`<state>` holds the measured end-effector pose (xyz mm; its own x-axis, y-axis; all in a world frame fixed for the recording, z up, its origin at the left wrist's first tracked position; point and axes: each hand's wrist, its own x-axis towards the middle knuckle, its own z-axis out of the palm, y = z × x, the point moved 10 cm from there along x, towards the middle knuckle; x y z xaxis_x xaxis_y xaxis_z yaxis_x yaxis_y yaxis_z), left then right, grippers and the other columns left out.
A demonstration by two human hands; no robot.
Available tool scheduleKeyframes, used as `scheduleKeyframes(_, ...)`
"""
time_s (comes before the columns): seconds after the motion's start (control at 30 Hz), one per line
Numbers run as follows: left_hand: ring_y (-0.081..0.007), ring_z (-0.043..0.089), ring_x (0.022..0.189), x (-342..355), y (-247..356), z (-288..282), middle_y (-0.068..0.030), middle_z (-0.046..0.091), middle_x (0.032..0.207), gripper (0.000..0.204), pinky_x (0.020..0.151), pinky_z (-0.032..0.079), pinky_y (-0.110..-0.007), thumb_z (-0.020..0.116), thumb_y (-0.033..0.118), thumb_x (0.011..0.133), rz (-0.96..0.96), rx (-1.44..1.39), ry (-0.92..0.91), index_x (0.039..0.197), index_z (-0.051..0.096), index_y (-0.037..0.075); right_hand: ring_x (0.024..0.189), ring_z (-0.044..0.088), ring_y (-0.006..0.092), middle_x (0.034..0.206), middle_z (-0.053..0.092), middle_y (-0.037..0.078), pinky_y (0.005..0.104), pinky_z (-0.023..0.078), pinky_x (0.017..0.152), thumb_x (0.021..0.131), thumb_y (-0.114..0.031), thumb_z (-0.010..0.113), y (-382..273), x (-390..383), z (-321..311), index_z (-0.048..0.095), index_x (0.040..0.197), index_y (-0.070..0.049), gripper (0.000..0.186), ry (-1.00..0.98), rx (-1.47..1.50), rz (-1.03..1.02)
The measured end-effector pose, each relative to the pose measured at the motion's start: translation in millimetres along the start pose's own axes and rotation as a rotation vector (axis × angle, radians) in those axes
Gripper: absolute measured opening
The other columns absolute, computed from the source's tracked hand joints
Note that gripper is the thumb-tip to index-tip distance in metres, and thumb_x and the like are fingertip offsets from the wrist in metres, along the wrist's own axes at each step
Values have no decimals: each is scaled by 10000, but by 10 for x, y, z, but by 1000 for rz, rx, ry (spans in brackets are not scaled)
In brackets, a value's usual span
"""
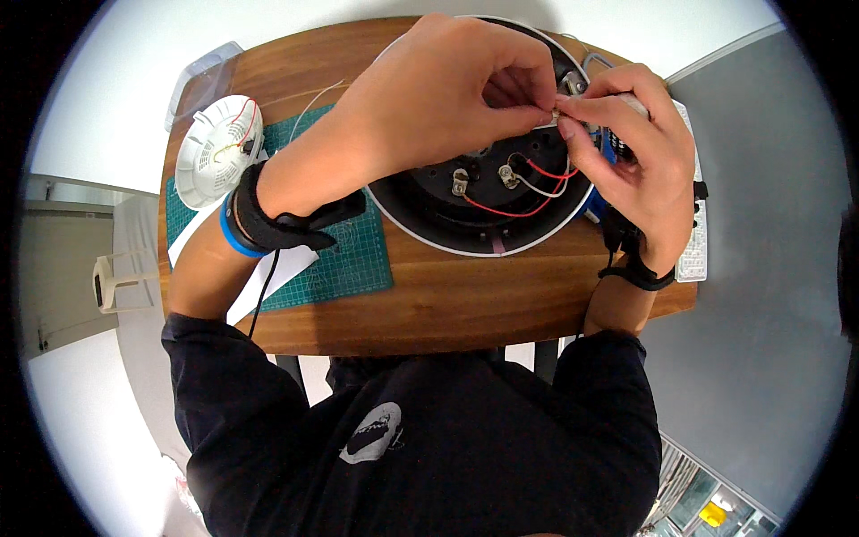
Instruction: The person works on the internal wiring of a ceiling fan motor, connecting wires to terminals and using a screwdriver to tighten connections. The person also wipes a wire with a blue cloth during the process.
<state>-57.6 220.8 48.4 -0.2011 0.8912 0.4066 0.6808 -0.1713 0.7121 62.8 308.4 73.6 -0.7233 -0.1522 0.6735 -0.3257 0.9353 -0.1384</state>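
Note:
My left hand (465, 85) reaches over a round black housing with a white rim (429, 247), its thumb and forefinger pinched together. Fingertip to fingertip with it, my right hand (640, 148) is also closed in a pinch. Whatever small piece lies between them is mostly covered by the fingers. Inside the housing, a red wire (506, 214) runs from one metal terminal (460, 183), while a second terminal (508, 176) has red and white leads. These wires rise toward my right fingertips, where their ends are hidden.
A white slotted round cover (201, 170) with thin red and yellow wires sits at left, on a green cutting mat (358, 259) that also bears white paper (291, 267). A clear plastic container (206, 72) stands at the far left. A white breadboard-like strip (693, 251) lies along the right edge.

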Motion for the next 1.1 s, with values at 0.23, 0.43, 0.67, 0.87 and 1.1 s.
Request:
scheduleKeyframes(0.23, -196, 805, 863, -286, 174, -436, -124, 837, 975, 97, 803, 656, -316, 830, 13, 973, -67, 37, 79, 1052, 793, -30, 931, 730, 253, 1065, 700, 90, 350, 588, 782, 850, 1, 887, -4, -16, 4, 835, 1090, -51, 251, 11, -27, 27)
scheduleKeyframes(0.43, -231, 811, 955, -1024, -451, -927, -88, 830, 1049, 165, 868, 647, -339, 841, 119, 996, -111, 352, 196, 1145, 806, 57, 927, 722, 236, 1065, 698, 87, 333, 592, 798, 895, 6, 868, -24, -6, 22, 833, 1109, -54, 225, 20, -28, 68)
scheduleKeyframes(0.67, -285, 774, 988, -1887, -1354, -788, -112, 791, 1166, 202, 869, 626, -399, 800, 52, 995, -370, 584, -114, 1196, 815, 72, 956, 688, 204, 1105, 683, 96, 310, 569, 821, 931, 26, 841, 6, -49, 37, 832, 1152, -25, 226, -41, -26, 121)
scheduleKeyframes(0.87, -366, 769, 1021, -1998, -1567, -484, -145, 773, 1088, 176, 880, 627, -466, 826, 59, 916, -301, 549, -196, 1092, 829, 69, 941, 679, 195, 1097, 684, 92, 299, 561, 816, 933, 33, 838, 6, -42, 39, 835, 1166, -23, 240, -68, -47, 125)
scheduleKeyframes(1.1, -409, 754, 987, -1988, -1642, -317, -149, 753, 1013, 76, 840, 610, -501, 776, 45, 966, -277, 586, -311, 1038, 802, 48, 931, 685, 197, 1081, 689, 85, 294, 559, 795, 914, 36, 853, -6, -47, 31, 838, 1149, -31, 245, -29, -9, 92)
